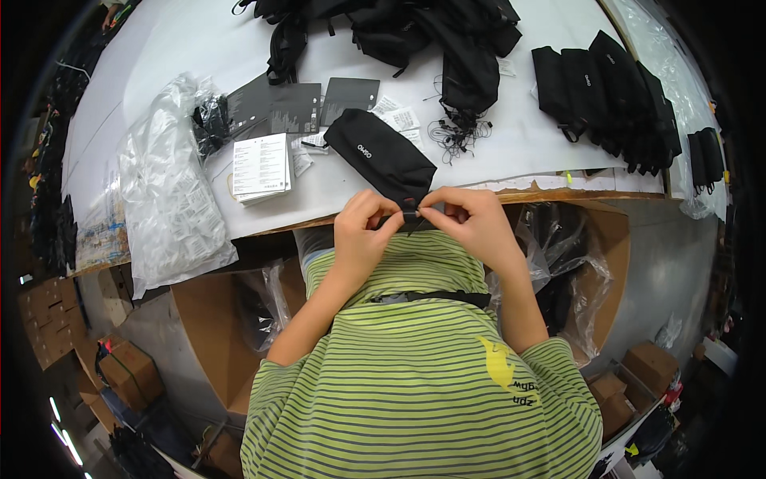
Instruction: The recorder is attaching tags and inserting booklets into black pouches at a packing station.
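Observation:
A black fabric pouch (377, 153) lies on the white table (191, 48), its near end hanging over the table's front edge. My left hand (363, 227) and my right hand (471, 219) meet at that near end. Both pinch the small black pull or strap at the pouch's tip between thumb and fingers. My forearms rise from my green striped shirt below.
A stack of white leaflets (260, 166) and dark grey cards (295, 108) lie left of the pouch. Clear plastic bags (167, 191) lie at the left. A row of finished black pouches (614, 96) and a black fabric heap (431, 32) lie behind. Cardboard boxes (602, 263) stand beneath the table.

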### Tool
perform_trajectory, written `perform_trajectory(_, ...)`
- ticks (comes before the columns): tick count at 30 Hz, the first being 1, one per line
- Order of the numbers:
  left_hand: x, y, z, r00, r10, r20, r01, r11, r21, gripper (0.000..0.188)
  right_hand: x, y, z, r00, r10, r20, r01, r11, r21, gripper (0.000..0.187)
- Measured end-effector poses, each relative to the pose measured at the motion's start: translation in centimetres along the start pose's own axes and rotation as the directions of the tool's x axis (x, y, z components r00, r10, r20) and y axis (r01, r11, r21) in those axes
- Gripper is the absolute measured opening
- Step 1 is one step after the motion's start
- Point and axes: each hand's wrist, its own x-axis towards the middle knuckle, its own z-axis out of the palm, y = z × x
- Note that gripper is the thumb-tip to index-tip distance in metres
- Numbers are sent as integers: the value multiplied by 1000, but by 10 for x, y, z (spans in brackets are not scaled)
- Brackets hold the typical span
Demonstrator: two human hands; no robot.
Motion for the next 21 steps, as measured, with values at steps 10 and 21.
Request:
perform_trajectory(10, -4, 8, -16, 981, -195, -20, 177, 924, -338, 7, 3, -7, 21, 985, -171, -25, 172, 985, 12, 14)
perform_trajectory(21, 1, 17, -44, 959, -243, 149, 250, 466, -849, 7, 5, -4, 5, 999, -42, -24, 46, 686, 726, 13)
